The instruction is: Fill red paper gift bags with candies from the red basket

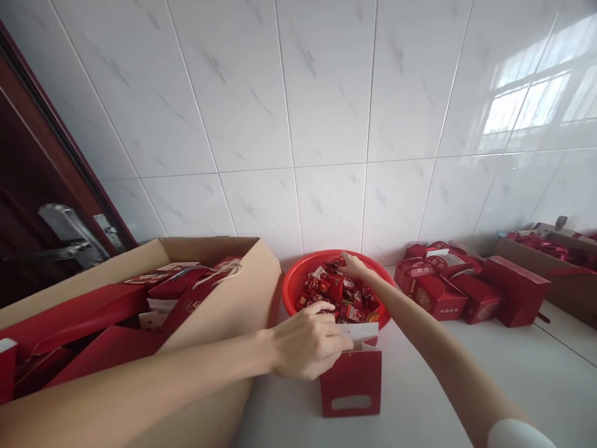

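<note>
A red plastic basket holds a heap of small wrapped candies, mostly in red wrappers. My right hand reaches over the heap to the far side of the basket, its fingers closed on a red-wrapped candy; the fingertips are partly hidden. In front of the basket a red paper gift box stands upright on the table, its top opened and a cut-out slot low on its near face. My left hand grips this box by its upper left edge, fingers curled. What lies inside the box is hidden from me.
At left, a large cardboard carton holds folded red boxes and bags. Several finished red boxes stand grouped on the white table at right, near another carton with dark red ribbons. A tiled wall rises behind.
</note>
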Available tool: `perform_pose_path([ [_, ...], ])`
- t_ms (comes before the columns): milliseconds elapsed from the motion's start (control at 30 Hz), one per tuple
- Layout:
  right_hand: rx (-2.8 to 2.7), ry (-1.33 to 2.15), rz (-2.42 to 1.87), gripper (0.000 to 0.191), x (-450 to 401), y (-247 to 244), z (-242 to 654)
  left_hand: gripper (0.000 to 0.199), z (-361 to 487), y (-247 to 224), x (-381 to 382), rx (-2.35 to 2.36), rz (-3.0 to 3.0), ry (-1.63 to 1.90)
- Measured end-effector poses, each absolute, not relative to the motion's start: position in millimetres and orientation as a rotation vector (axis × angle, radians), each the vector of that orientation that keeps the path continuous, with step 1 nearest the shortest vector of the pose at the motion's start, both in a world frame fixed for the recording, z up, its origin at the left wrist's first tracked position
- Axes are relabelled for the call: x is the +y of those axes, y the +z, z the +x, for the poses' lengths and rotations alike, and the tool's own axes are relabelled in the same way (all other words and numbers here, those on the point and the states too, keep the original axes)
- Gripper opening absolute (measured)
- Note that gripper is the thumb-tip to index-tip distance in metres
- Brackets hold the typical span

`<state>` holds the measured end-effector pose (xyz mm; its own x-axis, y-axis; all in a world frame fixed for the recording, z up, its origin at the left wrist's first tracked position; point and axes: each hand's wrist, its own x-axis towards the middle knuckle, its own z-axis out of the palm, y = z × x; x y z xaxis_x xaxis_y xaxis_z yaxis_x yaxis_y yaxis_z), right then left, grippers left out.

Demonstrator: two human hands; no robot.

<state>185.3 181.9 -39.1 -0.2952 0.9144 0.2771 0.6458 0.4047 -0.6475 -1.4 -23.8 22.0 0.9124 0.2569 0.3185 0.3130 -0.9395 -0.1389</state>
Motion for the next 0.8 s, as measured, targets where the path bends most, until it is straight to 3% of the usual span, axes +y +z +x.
perform_pose_path([
  [233, -1.739, 0.952, -1.115, 0.020, 190.2, -34.8, 183.7, 0.022, -0.5, 23.4, -22.9, -0.369, -2.979, -0.557],
  [333, -1.571, 1.116, -0.934, 0.034, 175.7, -21.6, 183.9, 0.021, 0.0, 33.2, -19.2, -0.434, -3.038, -0.723],
  [500, -1.408, 1.295, -0.722, 0.043, 125.5, -10.0, 180.7, 0.021, -13.1, 54.0, 5.2, -1.365, -2.816, -1.164],
  [600, -1.330, 1.406, -0.608, 0.037, 96.9, -8.4, 176.7, 0.043, -25.0, 57.1, 23.6, -1.875, -2.684, -1.297],
  [700, -1.333, 1.488, -0.527, 0.031, 79.1, -5.8, 174.3, 0.056, -30.7, 53.8, 35.7, -2.007, -2.876, -1.454],
  [800, -1.401, 1.471, -0.539, 0.032, 72.7, -4.0, 174.6, 0.055, -30.5, 51.5, 41.4, -1.933, -3.074, -1.478],
])
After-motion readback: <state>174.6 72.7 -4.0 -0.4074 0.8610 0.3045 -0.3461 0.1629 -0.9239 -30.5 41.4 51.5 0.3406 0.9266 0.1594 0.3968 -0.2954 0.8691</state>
